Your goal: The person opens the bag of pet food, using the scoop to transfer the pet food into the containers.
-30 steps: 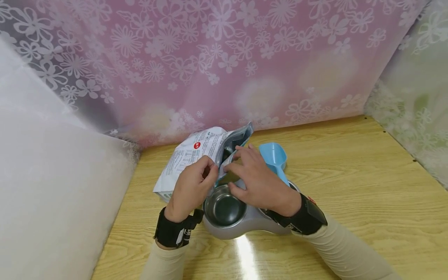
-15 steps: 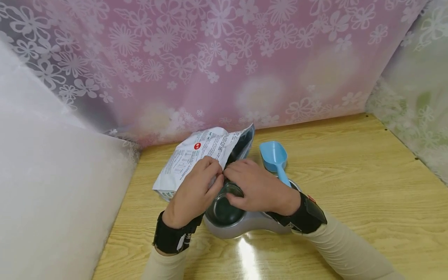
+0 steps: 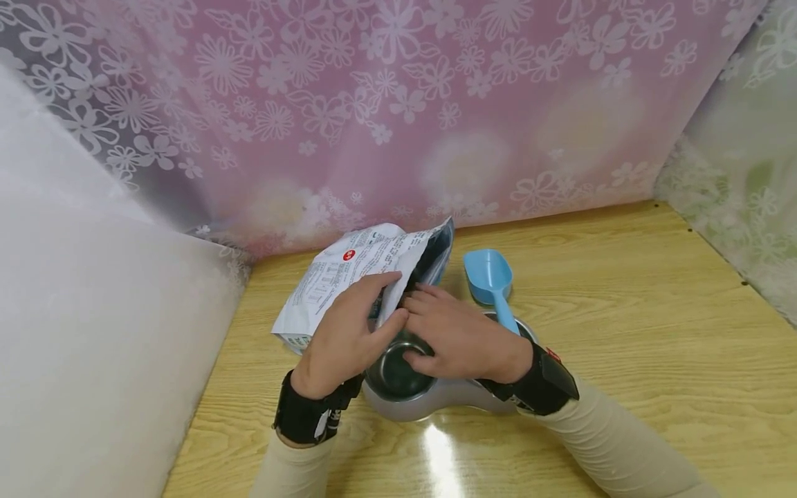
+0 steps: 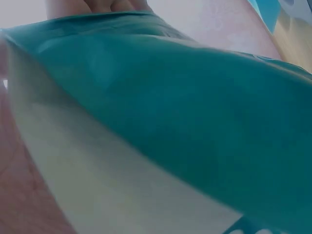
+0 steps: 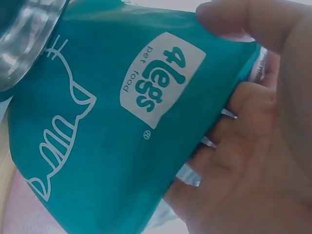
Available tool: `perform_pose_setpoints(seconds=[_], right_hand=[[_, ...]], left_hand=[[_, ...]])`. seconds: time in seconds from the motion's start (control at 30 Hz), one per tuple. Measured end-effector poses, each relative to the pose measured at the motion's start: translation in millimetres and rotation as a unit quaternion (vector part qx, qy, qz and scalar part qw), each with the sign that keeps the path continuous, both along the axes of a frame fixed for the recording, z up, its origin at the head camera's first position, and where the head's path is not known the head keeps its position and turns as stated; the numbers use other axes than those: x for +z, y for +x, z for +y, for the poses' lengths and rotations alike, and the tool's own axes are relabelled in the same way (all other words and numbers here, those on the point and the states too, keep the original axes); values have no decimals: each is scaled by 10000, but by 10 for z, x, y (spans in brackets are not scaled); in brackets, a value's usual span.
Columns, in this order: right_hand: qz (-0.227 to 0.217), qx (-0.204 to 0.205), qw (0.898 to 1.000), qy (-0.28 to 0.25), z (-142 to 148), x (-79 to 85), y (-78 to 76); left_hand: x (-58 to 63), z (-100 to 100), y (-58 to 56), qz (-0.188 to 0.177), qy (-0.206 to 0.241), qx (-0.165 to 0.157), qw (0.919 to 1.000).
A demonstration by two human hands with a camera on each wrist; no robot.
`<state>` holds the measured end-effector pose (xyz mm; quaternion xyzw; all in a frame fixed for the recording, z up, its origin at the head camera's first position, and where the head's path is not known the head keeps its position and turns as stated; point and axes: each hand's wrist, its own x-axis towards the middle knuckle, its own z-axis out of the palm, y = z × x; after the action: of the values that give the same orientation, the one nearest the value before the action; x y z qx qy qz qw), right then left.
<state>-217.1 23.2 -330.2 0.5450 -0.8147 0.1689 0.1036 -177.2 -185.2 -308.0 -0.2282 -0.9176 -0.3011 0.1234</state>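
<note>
A white pet food bag (image 3: 349,277), teal on its other face (image 5: 122,112), lies slanted with its mouth gaping to the right. My left hand (image 3: 342,339) holds the near corner of the mouth between thumb and fingers. On the other side, the fingers of my right hand (image 3: 463,335) reach over the bag's edge into the mouth; in the right wrist view the thumb lies on the teal face. Beneath both hands is a grey double pet bowl (image 3: 429,404) with metal basins. The bag's contents are hidden; its teal side (image 4: 185,107) fills the left wrist view.
A blue scoop (image 3: 488,273) sits behind the bowl's right end, its handle reaching over the right basin. The wooden table (image 3: 623,311) extends to the right. Flowered pink cloth (image 3: 405,138) hangs behind, and a white panel (image 3: 112,346) stands at left.
My right fingers have come down to the bag's edge near my left hand. My left fingers have spread and shifted along the white edge. The bag's mouth has widened; scoop and bowl stay put.
</note>
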Motion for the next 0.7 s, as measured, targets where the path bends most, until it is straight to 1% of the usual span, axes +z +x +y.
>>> perform_pose_setpoints(seconds=[0.1, 0.23, 0.4, 0.5, 0.6, 0.7], right_hand=[[-85, -45, 10000, -6, -9, -25, 4], [-122, -123, 9998, -63, -10, -42, 9], [-55, -149, 9999, -24, -9, -44, 14], [-32, -164, 9999, 27, -6, -37, 19], [-32, -166, 9998, 53, -13, -32, 25], [-55, -173, 9998, 80, -22, -33, 30]], left_hand=[[-20, -27, -22, 9, 65, -162, 9998], [-28, -43, -35, -16, 61, -221, 9997], [-22, -46, -42, -16, -115, -306, 9995], [-13, -29, -47, 64, -220, -388, 9990], [-23, -19, -53, 141, -197, -415, 9988], [-28, -15, -51, 107, -109, -371, 9992]])
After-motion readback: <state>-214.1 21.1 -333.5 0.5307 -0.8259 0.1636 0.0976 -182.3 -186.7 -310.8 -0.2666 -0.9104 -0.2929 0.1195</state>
